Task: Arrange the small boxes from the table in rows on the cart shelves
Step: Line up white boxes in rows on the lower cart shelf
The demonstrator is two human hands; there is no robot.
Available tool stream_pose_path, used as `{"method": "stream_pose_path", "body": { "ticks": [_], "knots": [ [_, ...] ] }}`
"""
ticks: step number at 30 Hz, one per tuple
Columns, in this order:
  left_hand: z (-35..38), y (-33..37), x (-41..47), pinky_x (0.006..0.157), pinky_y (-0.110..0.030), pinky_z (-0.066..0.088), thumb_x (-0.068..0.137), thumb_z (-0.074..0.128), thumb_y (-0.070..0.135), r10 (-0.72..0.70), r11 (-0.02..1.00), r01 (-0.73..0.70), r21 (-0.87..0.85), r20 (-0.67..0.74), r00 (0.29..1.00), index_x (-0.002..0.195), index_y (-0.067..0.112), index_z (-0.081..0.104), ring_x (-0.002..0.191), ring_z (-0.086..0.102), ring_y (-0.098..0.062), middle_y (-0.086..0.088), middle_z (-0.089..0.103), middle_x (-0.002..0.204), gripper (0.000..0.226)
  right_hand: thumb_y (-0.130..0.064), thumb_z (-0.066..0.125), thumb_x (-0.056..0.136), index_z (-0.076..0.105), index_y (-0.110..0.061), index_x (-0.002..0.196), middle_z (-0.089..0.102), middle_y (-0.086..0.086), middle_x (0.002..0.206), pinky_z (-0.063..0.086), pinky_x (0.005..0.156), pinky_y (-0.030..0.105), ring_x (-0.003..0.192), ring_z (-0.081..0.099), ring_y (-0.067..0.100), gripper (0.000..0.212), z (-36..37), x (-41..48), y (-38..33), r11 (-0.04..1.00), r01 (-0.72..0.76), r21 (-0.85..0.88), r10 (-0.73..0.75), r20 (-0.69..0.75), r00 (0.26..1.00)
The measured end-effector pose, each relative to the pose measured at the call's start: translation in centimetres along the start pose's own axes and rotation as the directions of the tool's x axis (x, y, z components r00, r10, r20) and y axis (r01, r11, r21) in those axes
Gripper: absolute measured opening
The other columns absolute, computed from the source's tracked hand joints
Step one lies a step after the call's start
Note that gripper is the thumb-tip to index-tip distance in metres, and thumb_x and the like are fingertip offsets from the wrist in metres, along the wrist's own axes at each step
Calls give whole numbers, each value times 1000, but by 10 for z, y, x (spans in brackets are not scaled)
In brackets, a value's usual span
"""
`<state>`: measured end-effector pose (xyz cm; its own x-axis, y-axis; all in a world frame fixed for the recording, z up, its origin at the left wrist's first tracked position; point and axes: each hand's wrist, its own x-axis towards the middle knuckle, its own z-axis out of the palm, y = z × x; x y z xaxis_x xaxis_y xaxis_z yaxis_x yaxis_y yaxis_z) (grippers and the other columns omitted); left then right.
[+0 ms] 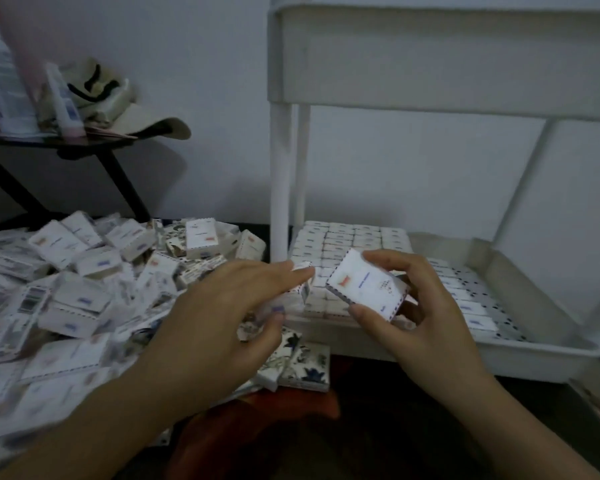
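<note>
Fingers (392, 259) of the right hand (430, 323) are curled round a small white box with an airmail-striped border (368, 285), thumb at its near corner, holding it tilted just in front of the cart's lower shelf (534, 351). The left hand (222, 317) pinches a second small box (300, 287) between thumb and forefinger, close beside the first; blur stops me reading that grip more finely.

Behind both hands I see the shelf part filled. A tight block of boxes in rows (354, 237) packs its left end, and a single line of boxes (465, 299) runs toward the front right, with bare perforated floor beyond. I judge the job well short of done: a large loose heap (84, 278) lies at left, and I cannot see into the upper shelf (430, 64).

A few floral-patterned boxes (305, 365) lie below the hands. The cart's white post (281, 185) stands near the left hand's way in, and the shelf rim must be cleared. A dark side stand (49, 140) carries a sun hat (136, 112) and bottles (0, 81), well apart.
</note>
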<state>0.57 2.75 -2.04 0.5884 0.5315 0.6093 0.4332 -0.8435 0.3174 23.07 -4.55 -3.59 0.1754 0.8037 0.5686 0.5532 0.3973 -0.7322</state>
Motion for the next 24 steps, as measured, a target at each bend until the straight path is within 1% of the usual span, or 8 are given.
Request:
{"method": "stream_pose_path", "body": {
  "ticks": [4, 7, 9, 11, 13, 16, 19, 24],
  "knots": [
    [34, 11, 31, 100, -31, 45, 87, 50, 31, 57, 998, -57, -15, 32, 998, 135, 40, 52, 123, 47, -2, 19, 54, 134, 49, -35, 75, 79, 50, -45, 118, 53, -26, 118, 46, 79, 18, 113, 50, -4, 47, -35, -1, 13, 985, -33, -167, 20, -78, 997],
    [59, 13, 58, 101, -27, 42, 85, 52, 19, 97, 995, -96, -22, 66, 993, 134, 38, 54, 125, 45, -5, 18, 53, 137, 53, -29, 72, 80, 43, -42, 132, 48, -20, 119, 40, 80, 11, 106, 46, -5, 61, -60, 4, 26, 944, -176, -278, 153, -103, 983],
    [73, 14, 74, 102, -24, 37, 84, 51, 14, 117, 993, -115, -29, 91, 989, 133, 39, 54, 126, 43, -6, 19, 51, 139, 56, -28, 71, 81, 49, -34, 134, 50, -16, 119, 39, 78, 8, 100, 48, -5, 57, -75, 12, 34, 922, -240, -302, 208, -135, 969],
    [85, 13, 85, 101, -25, 36, 82, 49, 10, 124, 992, -119, -46, 111, 986, 128, 38, 59, 126, 44, -9, 17, 52, 138, 55, -28, 71, 81, 57, -33, 124, 55, -15, 114, 42, 76, 11, 95, 54, -4, 45, -88, 23, 41, 924, -284, -257, 245, -173, 954],
    [96, 12, 92, 101, -28, 39, 80, 46, 9, 115, 993, -109, -54, 120, 986, 120, 36, 66, 125, 47, -13, 13, 57, 135, 52, -29, 73, 81, 54, -33, 116, 58, -17, 107, 49, 73, 19, 90, 57, -1, 40, -99, 37, 49, 917, -347, -196, 306, -212, 928],
    [105, 7, 97, 103, -35, 45, 82, 43, 17, 60, 995, -50, -90, 110, 992, 115, 40, 67, 126, 49, -5, 16, 55, 135, 47, -28, 75, 81, 38, -32, 125, 57, -9, 107, 51, 64, 25, 87, 61, 6, 57, -114, 60, 63, 879, -469, -86, 440, -233, 867],
    [105, 2, 98, 98, -27, 49, 81, 41, 22, 6, 988, 17, -153, 146, 989, 113, 44, 66, 123, 49, 4, 20, 52, 136, 47, -28, 73, 83, 30, -42, 131, 59, -3, 104, 53, 61, 26, 82, 65, 17, 66, -120, 83, 77, 861, -487, -148, 471, -134, 872],
    [101, -4, 98, 96, -17, 46, 83, 53, 22, -71, 966, 133, -221, 268, 961, 123, 47, 51, 120, 45, 12, 31, 47, 133, 47, -42, 56, 93, 46, -26, 115, 59, -4, 96, 48, 61, 30, 79, 60, 17, 29, -112, 130, 107, 844, -481, -236, 454, -161, 876]
  ]
}}
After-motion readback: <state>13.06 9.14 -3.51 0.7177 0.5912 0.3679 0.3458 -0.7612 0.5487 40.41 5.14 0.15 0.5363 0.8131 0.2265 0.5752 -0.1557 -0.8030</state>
